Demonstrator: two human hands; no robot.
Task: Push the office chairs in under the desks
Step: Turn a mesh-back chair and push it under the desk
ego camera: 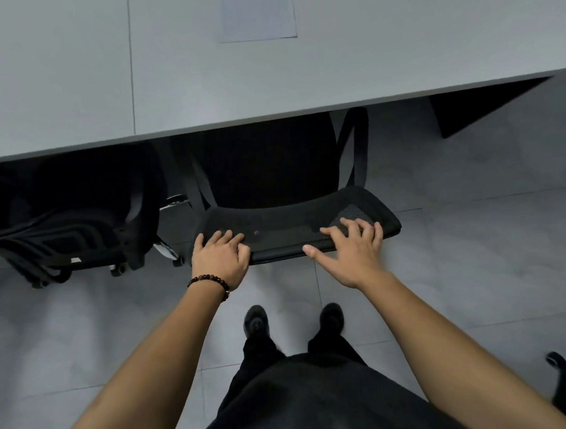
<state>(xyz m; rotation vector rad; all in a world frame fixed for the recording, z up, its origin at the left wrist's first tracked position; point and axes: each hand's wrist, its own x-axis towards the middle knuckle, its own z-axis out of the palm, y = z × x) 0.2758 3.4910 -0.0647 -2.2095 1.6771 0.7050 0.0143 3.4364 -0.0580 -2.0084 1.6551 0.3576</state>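
A black mesh office chair [286,227] stands in front of me, its seat tucked under the grey desk [265,81] and only its backrest top sticking out. My left hand [219,257], with a bead bracelet on the wrist, grips the backrest's left end. Over the right end lies my right hand [351,248], fingers spread on the mesh and thumb along the near edge. A second black chair [68,236] sits under the desk to the left, apart from the first.
A sheet of paper [256,11] lies on the desk at the far middle. Grey tiled floor [478,251] spreads around my black shoes [255,321]. A dark desk panel [468,107] hangs at the right. Part of another chair base [560,367] shows at the lower right.
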